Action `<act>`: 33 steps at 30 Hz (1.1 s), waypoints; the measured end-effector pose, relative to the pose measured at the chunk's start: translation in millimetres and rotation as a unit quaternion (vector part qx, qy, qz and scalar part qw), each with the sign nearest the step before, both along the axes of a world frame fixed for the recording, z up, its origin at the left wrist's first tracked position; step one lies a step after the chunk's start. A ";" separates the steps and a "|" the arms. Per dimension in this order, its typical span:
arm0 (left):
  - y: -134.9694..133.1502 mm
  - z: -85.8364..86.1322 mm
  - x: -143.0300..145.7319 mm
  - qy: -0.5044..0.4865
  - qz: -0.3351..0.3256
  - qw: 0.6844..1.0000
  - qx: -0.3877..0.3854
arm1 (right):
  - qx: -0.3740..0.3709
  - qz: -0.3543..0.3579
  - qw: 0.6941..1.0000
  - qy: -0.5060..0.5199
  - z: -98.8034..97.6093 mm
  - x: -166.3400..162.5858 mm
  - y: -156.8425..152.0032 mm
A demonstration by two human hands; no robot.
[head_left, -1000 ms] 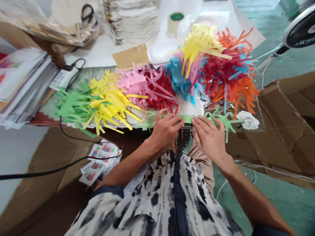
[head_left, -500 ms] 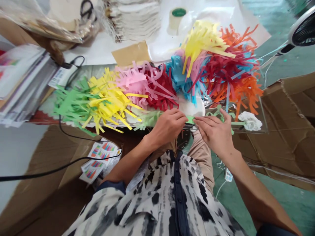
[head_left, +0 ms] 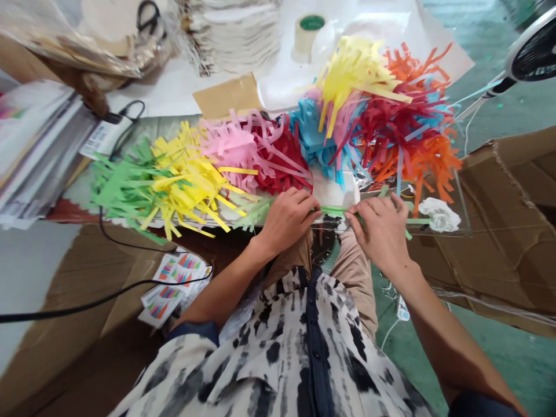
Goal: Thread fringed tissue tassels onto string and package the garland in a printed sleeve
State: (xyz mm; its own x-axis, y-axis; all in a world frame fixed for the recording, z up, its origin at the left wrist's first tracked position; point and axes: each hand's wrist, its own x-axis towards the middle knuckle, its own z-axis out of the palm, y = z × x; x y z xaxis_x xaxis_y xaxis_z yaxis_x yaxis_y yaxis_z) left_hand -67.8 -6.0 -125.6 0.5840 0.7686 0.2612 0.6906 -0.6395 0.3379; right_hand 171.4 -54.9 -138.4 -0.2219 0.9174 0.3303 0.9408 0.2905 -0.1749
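A light green fringed paper tassel (head_left: 332,210) stretches between my two hands along the table's front edge. My left hand (head_left: 290,219) is closed on its left part, fingertips pinched, with pale green fringe showing beyond it. My right hand (head_left: 382,229) pinches the twisted middle from the other side, and green strips stick out past its fingers. Just behind lie a red fringe bunch (head_left: 282,153), a pink one (head_left: 230,145), a yellow one (head_left: 186,176) and a green one (head_left: 125,179). A crumpled white wad (head_left: 438,214) sits right of my right hand.
At the back right are blue (head_left: 315,130), pale yellow (head_left: 356,66) and orange tassels (head_left: 434,159). A tape roll (head_left: 307,37), stacked white bundles (head_left: 234,35) and black-handled scissors (head_left: 148,16) lie farther back. A fan (head_left: 532,55) stands right; a black cable (head_left: 108,298) crosses the lower left.
My hands have moved slightly apart. The flat green paper between them is now a narrow, rolled or twisted strip.
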 end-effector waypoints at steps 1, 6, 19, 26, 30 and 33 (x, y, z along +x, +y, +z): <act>0.7 0.3 -1.8 0.002 0.015 1.000 -0.004 | -0.008 -0.006 1.000 -0.001 0.1 0.7 0.9; 5.0 -0.8 -7.1 0.032 0.066 0.997 0.008 | -0.030 -0.017 0.999 -0.035 2.4 1.5 5.6; 6.3 5.3 1.7 0.075 0.084 0.992 0.059 | -0.036 -0.018 0.994 -0.101 25.1 -15.3 8.3; 3.4 -7.4 -2.1 0.013 -0.059 0.986 0.152 | 0.028 0.071 0.996 -0.035 6.7 -14.9 -12.1; 6.8 -8.2 -34.1 -0.021 -0.037 0.985 0.164 | 0.051 0.069 0.996 -0.008 2.7 11.1 -14.4; 5.6 2.6 -46.6 -0.023 0.005 0.981 0.195 | 0.029 0.061 0.998 -0.020 8.6 19.0 -14.8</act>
